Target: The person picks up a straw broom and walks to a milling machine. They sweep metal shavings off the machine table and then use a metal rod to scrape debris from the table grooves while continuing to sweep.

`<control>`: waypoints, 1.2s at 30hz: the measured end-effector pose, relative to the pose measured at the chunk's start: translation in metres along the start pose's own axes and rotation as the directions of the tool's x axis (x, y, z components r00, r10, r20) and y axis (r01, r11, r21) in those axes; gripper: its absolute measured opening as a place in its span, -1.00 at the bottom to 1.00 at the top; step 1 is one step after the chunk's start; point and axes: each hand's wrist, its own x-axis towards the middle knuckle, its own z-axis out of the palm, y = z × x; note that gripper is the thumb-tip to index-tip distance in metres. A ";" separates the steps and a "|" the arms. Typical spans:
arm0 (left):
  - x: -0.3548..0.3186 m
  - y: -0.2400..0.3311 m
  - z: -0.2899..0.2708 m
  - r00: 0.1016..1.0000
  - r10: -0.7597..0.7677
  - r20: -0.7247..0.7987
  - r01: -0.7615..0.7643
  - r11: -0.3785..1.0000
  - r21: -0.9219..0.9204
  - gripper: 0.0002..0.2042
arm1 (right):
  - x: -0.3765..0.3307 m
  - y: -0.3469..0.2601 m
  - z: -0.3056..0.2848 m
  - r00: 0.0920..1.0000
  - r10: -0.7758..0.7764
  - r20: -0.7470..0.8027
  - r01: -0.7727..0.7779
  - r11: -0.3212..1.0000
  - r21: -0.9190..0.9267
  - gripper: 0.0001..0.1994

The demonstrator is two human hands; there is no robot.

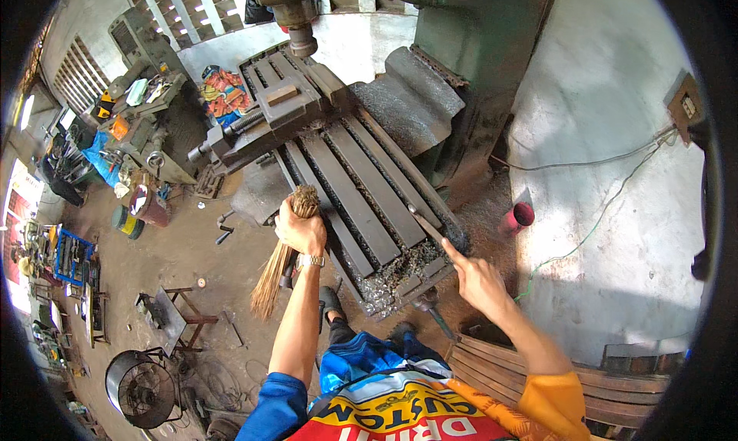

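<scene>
My left hand (300, 230) is wrapped round a bundled stick broom (270, 281), its bristles hanging down beside the machine table. In my right hand (480, 281) is a thin stick-like tool (425, 224), with the index finger stretched along it. The tool's tip reaches over the slotted milling machine table (350, 210) near its right side; I cannot tell whether it touches. Dark metal chips (411, 266) lie in the slots and heap up at the table's near end. A machine vise (288, 107) sits across the far part of the table.
Above the vise hangs the machine's spindle head (301, 38). A bent sheet guard (411, 103) flanks the table's right. A pink cup-shaped container (518, 217) stands by the wall, near a hanging cable (584, 164). Wooden slats (523, 368) are at lower right; a drum fan (144, 387) is at lower left.
</scene>
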 end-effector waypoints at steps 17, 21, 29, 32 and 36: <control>0.000 0.005 -0.001 0.998 -0.050 0.035 0.049 0.999 0.020 -0.64 | -0.024 -0.009 -0.037 0.995 0.036 -0.092 0.020 0.839 0.544 -0.54; 0.001 0.006 -0.002 0.997 -0.059 0.046 0.056 0.997 0.058 -0.69 | -0.015 -0.018 -0.025 0.997 -0.069 -0.042 0.081 0.824 0.561 -0.53; 0.001 0.005 -0.001 0.996 -0.062 0.057 0.059 0.996 0.065 -0.71 | 0.039 -0.043 0.006 0.981 -0.129 -0.144 0.188 0.811 0.555 -0.55; 0.001 0.005 -0.002 0.998 -0.045 0.036 0.043 0.998 0.050 -0.72 | 0.078 -0.052 0.002 0.985 -0.116 -0.128 0.164 0.858 0.487 -0.56; 0.001 0.004 -0.002 0.999 -0.035 0.033 0.034 0.999 0.030 -0.72 | 0.133 -0.075 -0.007 0.986 -0.109 -0.124 0.154 0.877 0.454 -0.57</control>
